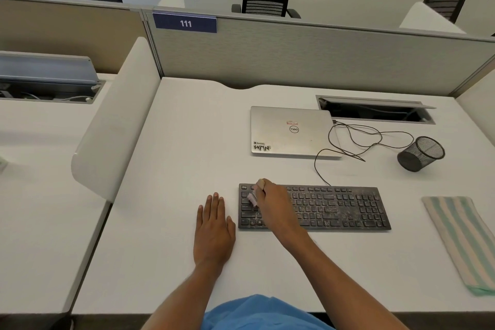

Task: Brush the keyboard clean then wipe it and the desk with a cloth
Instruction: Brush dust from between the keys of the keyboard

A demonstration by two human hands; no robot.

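Keyboard (348, 209) near front of desk (174, 155), dusty over most keys; brushing apparently only begun, at left end. Wiping not yet started: striped cloth (460, 238) untouched at right. Right hand (273, 201) curled round small brush (252, 199), bristles on keys. Left hand (214, 228) flat on desk, fingers straight.

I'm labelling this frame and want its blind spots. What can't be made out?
Head view:
brush: blurred, mostly covered by the right hand.
keyboard: key legends too small; left-centre keys hidden under that hand.
cloth: lower corner cut off by the right edge.
desk hatch interior: too dark.
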